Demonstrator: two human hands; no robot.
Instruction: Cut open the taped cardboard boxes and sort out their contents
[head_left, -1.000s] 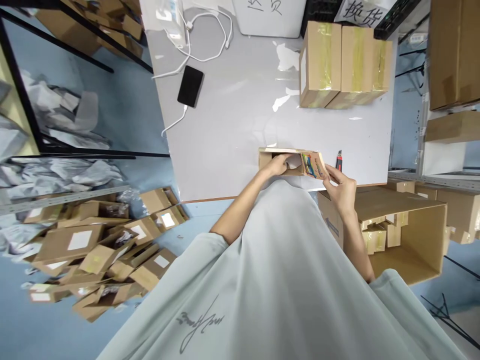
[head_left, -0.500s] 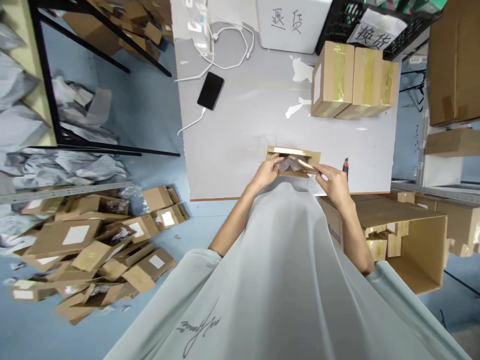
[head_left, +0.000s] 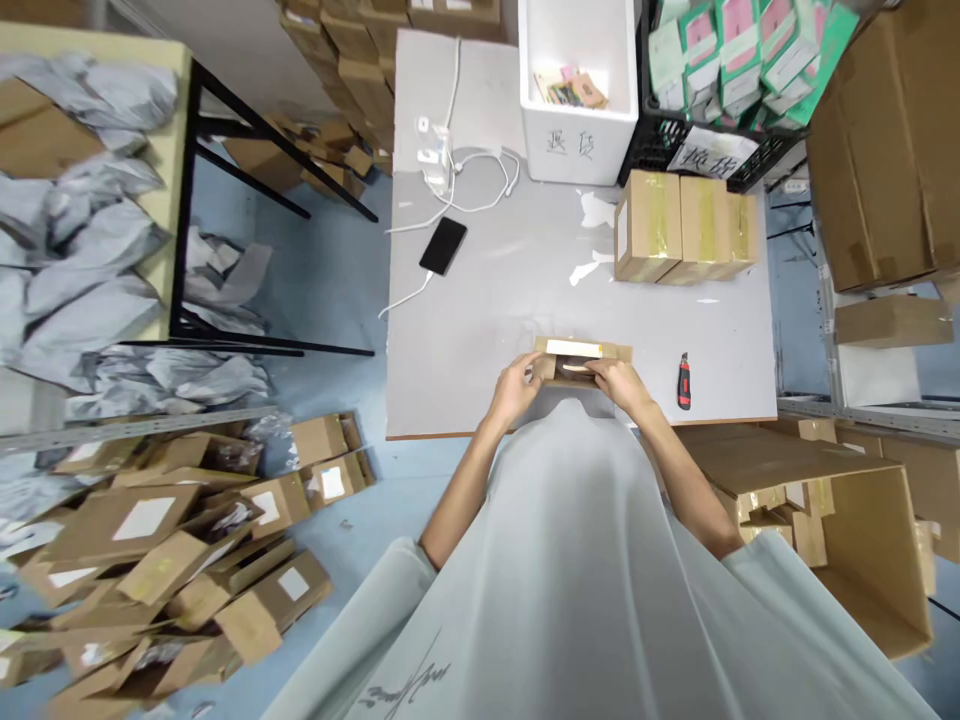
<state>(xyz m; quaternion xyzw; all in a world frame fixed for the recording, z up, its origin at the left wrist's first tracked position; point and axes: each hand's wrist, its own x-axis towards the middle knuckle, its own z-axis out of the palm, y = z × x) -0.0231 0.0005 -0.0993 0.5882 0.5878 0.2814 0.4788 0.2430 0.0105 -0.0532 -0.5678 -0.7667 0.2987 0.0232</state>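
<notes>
A small open cardboard box (head_left: 621,353) rests at the table's front edge, its flaps folded out and a white strip along the far side. My left hand (head_left: 514,390) grips the box's left end, fingers bent around the flap. Over the opening, my right hand (head_left: 619,385) pinches a thin, pale-edged flat piece (head_left: 576,368); its kind is unclear. The inside looks dark and is partly hidden by my fingers. To the right lies a red and black utility knife (head_left: 684,384).
Taped cartons (head_left: 649,225) stand at the back right, before a white bin (head_left: 577,150) and a black crate (head_left: 765,160). A black phone (head_left: 443,246) with a white cable lies left. Below right is a large open carton (head_left: 877,540); discarded boxes (head_left: 142,520) cover the floor left.
My right hand has moved left, from the box's right side over its opening, with the flat piece. The grey crumpled material seen inside earlier is no longer visible. The camera view has shifted.
</notes>
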